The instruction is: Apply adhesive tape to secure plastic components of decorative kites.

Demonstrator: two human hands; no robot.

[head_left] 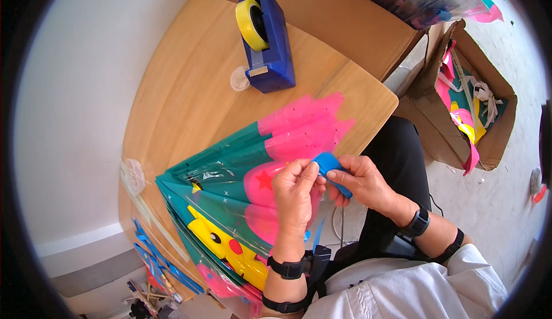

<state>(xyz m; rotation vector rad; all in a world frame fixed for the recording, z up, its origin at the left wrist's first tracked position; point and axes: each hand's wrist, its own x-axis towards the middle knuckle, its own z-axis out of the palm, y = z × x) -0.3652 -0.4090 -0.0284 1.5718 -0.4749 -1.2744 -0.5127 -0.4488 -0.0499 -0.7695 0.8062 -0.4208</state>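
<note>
Between my two hands is a flat blue strip [328, 162], bunched or folded; how far it runs behind the fingers is hidden. My left hand [293, 195] is closed, thumb against fingers, at its left edge. On the other side, my right hand [368, 185] grips it with the thumb lying across its face. Beneath and left of the hands lies a pleated plastic sheet [230, 164] in green and pink with a yellow cartoon figure. Its folds gather to a point at the left, and its pink scalloped edge reaches toward the table's right side.
On the wooden table [190, 72] stands a blue tape dispenser [276, 49] with a yellow roll. Thin white rods [149, 215] and blue strips [164, 264] lie at the left edge. A large cardboard box [339, 20] is behind; an open carton [489, 135] of plastic pieces sits right.
</note>
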